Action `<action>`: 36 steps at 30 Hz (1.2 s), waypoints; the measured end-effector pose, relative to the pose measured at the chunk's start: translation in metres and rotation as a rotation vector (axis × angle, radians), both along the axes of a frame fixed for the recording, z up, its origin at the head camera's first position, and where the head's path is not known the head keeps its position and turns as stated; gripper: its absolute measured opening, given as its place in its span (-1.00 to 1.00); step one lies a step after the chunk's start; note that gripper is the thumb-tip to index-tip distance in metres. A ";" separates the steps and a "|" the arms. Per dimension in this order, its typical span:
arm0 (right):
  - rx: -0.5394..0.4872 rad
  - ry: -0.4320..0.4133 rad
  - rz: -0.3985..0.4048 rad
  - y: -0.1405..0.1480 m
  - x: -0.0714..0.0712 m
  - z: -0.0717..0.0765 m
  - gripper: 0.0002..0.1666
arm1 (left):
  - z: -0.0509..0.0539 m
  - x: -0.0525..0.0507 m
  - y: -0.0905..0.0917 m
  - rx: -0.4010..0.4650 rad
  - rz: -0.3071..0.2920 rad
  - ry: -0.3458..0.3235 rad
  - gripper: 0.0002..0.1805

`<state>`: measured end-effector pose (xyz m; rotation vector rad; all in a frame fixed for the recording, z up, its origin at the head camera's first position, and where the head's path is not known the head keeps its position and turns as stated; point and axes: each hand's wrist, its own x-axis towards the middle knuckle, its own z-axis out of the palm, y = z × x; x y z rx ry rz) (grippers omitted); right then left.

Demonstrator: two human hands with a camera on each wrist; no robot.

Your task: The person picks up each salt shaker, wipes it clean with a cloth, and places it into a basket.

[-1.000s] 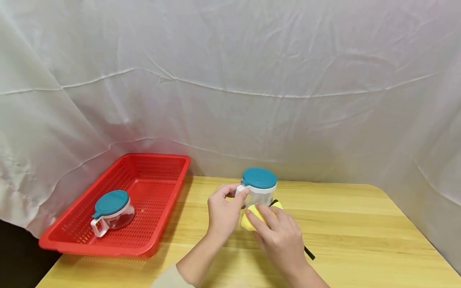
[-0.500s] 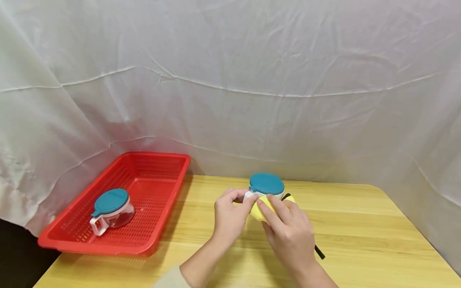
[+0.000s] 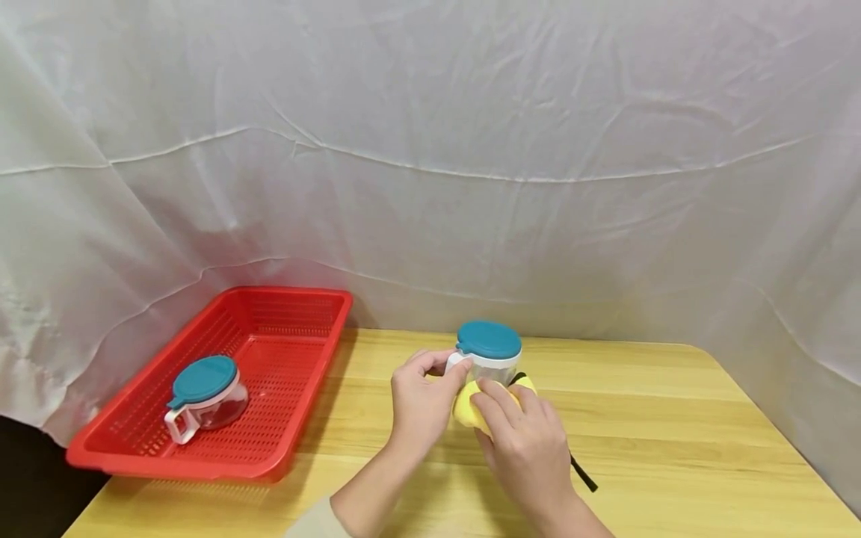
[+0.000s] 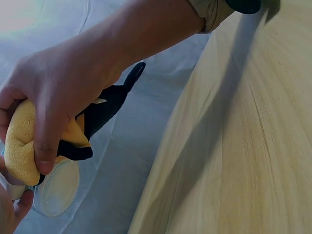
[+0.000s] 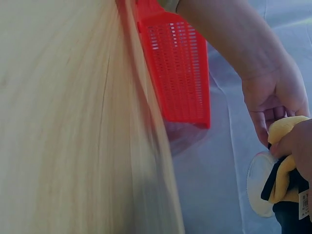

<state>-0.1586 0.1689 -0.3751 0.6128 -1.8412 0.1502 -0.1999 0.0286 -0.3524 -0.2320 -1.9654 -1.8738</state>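
Observation:
A clear seasoning jar with a blue lid [image 3: 489, 340] and a white handle is held up over the table. My left hand [image 3: 424, 400] pinches its handle between thumb and fingers. My right hand [image 3: 528, 444] grips a yellow and black cloth [image 3: 468, 407] and presses it against the near side of the jar. From the cloth hangs a black strap [image 3: 584, 474]. In the left wrist view the cloth [image 4: 20, 141] covers part of the handle, and the jar's round base [image 4: 58, 187] shows below it. The right wrist view also shows the jar's base [image 5: 258, 183], beside the cloth.
At the left of the wooden table [image 3: 673, 433] stands a red perforated basket [image 3: 188, 468]. A second blue-lidded jar [image 3: 205, 379] with a white handle lies tilted in it. Behind the table hangs a pale curtain [image 3: 525, 239].
The jar, both hands and the cloth shift slightly right, then back left. The cloth moves up to the jar's rim, then down, showing more clear wall again. Both hands keep their hold.

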 end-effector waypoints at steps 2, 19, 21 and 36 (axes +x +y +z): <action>-0.009 -0.009 0.012 0.001 0.001 0.000 -0.47 | 0.000 0.001 0.000 -0.004 0.002 0.002 -0.87; -0.013 0.051 0.062 -0.001 0.003 0.008 -0.64 | -0.002 0.006 0.002 0.007 0.002 0.064 -0.89; 0.002 0.022 0.060 -0.002 0.003 0.005 -0.60 | 0.000 0.004 0.000 0.010 0.013 0.067 -0.89; -0.078 0.044 0.161 0.004 0.000 0.009 -0.67 | 0.007 -0.007 -0.012 0.085 -0.010 0.007 -0.86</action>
